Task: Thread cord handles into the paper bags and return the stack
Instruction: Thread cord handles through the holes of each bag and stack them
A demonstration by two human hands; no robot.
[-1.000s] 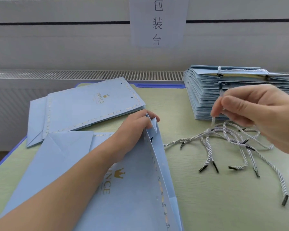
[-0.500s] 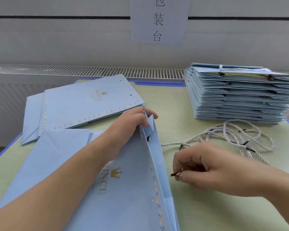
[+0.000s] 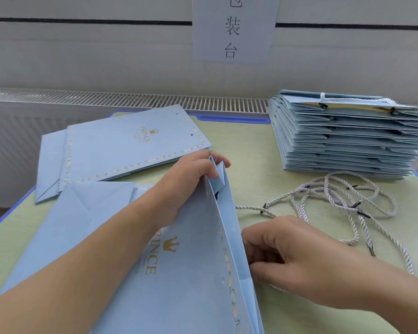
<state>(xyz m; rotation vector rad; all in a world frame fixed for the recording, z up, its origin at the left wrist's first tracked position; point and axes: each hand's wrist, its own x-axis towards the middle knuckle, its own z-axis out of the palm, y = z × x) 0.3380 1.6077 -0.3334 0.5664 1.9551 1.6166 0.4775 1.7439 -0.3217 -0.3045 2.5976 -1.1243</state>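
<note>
A light blue paper bag (image 3: 179,273) with a gold crown logo lies flat in front of me, its mouth edge lifted. My left hand (image 3: 191,179) grips the top corner of that lifted edge. My right hand (image 3: 295,256) sits against the bag's mouth edge with curled fingers pinching a grey-white cord (image 3: 279,288), whose tip is hidden behind the bag edge. Several loose cords (image 3: 343,201) with black tips lie tangled to the right. A stack of bags (image 3: 348,141) with handles stands at the back right.
A second flat blue bag (image 3: 121,145) lies at the back left on the pale green table (image 3: 246,150). Behind the table runs a white radiator grille (image 3: 130,97), and a paper sign (image 3: 232,30) hangs on the wall.
My right hand left the cord pile with one cord and came down and left to the bag's mouth edge. My left hand kept its grip on the bag corner.
</note>
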